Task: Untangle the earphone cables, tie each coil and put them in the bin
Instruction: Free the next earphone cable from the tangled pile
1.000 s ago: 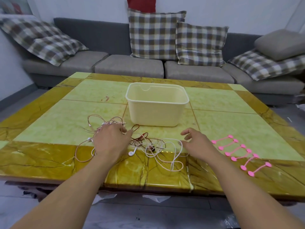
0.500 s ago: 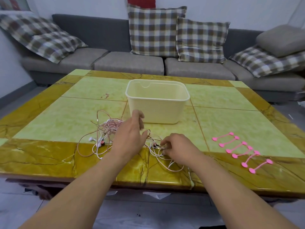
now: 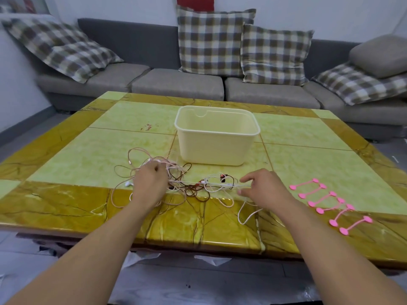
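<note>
Right hand point(image 3: 263, 190) pinches a white cable point(image 3: 220, 184) running straight left toward the tangle point(image 3: 176, 179) your left hand point(image 3: 149, 183) grips.

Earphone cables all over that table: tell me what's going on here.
A person is untangling a heap of earphone cables on the marble-patterned table. The left hand grips the pink and brown tangle while the right hand pinches a white cable and draws it out sideways. Nothing is coiled yet. The cream bin shows no cables inside, and the pink ties lie untouched at right.
</note>
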